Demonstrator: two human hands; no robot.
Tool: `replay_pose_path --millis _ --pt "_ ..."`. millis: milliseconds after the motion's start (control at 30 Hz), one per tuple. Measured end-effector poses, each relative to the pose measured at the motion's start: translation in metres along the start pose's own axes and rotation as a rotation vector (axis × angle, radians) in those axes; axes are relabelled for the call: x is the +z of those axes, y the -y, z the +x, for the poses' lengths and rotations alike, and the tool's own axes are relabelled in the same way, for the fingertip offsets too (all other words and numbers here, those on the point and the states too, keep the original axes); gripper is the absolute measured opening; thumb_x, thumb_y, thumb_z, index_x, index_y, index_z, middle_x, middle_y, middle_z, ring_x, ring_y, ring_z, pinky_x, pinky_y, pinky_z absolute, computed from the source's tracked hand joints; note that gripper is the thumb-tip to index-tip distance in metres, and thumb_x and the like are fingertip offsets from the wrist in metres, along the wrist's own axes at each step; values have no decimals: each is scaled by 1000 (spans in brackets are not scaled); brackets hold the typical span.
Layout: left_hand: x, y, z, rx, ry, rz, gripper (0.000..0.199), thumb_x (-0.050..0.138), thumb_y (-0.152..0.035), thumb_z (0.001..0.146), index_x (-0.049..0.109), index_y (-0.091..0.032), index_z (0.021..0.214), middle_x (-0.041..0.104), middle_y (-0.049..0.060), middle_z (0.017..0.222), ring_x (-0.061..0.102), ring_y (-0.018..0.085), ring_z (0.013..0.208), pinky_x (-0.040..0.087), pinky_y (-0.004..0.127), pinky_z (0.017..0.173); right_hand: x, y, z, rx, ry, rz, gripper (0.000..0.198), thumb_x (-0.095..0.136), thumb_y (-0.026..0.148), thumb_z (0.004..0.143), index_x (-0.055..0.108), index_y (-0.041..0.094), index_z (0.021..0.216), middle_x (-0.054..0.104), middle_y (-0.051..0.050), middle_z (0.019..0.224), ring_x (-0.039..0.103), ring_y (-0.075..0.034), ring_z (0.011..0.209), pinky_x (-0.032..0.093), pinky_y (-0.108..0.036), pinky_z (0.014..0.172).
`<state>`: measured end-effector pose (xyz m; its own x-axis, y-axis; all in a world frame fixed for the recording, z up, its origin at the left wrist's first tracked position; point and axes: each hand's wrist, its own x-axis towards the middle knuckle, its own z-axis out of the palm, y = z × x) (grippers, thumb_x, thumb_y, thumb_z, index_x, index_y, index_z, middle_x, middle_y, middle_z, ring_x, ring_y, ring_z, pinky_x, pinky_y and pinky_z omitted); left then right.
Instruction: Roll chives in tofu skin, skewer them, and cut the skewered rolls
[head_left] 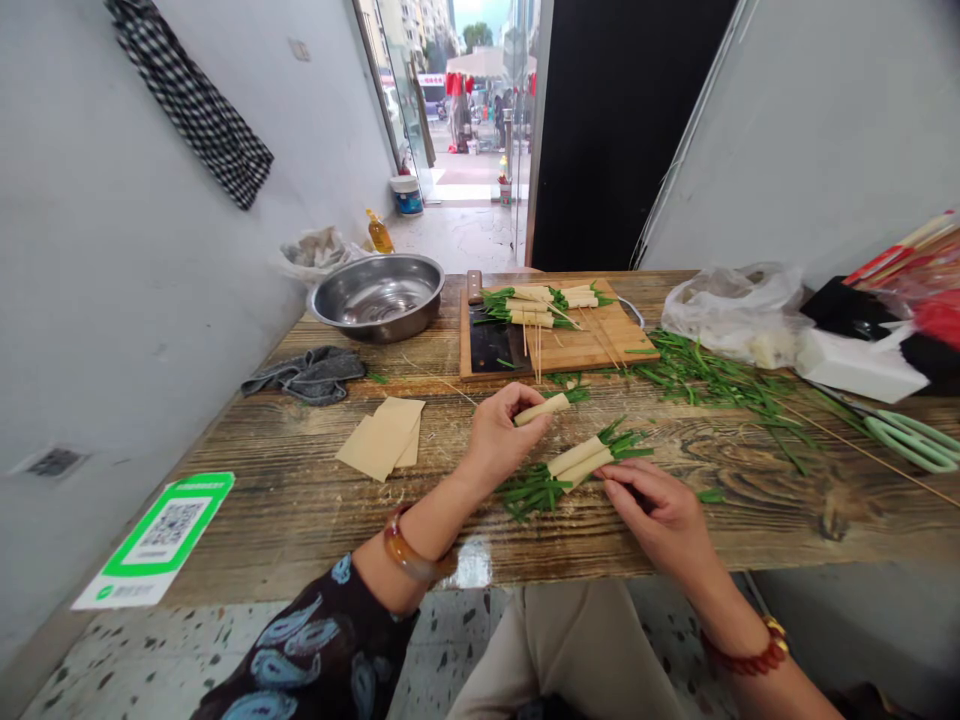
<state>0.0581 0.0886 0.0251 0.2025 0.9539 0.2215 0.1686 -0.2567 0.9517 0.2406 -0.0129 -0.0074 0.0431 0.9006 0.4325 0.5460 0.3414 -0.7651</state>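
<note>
My left hand [506, 435] is closed around a tofu skin roll [551, 408] with green chives sticking out of its far end. Two more chive-filled rolls [581, 460] lie side by side on the wooden table, leaves spilling from both ends. At the right end of this pair, my right hand [660, 510] has its thumb and forefinger pinched together; what they grip is too small to make out. To the left of my left hand lie flat tofu skin sheets [379, 440], partly overlapping.
Finished rolls [532, 305] and thin skewers [600, 335] lie on a cutting board [577, 350] with a cleaver [495, 340]. Loose chives [697, 375], a plastic bag [731, 305] and green-handled scissors [911, 440] are right. A steel basin [379, 300] and grey cloth [311, 375] stand left.
</note>
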Motion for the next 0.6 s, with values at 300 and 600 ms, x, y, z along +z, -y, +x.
replay_pose_path --millis 300,600 --pt "0 -3 -1 16 -5 11 8 65 -18 68 60 -17 74 57 -3 67 50 10 61 38 20 57 1 1 0 13 -6 9 17 57 25 84 74 22 88 71 -6 83 67 -18 77 55 -29 67" --pt "-1 -2 -1 94 -13 91 6 63 -16 69 61 -18 74 58 -2 69 50 10 62 39 21 58 1 0 0 17 5 7 18 56 24 85 74 23 89 72 -6 84 66 -18 79 54 -29 68"
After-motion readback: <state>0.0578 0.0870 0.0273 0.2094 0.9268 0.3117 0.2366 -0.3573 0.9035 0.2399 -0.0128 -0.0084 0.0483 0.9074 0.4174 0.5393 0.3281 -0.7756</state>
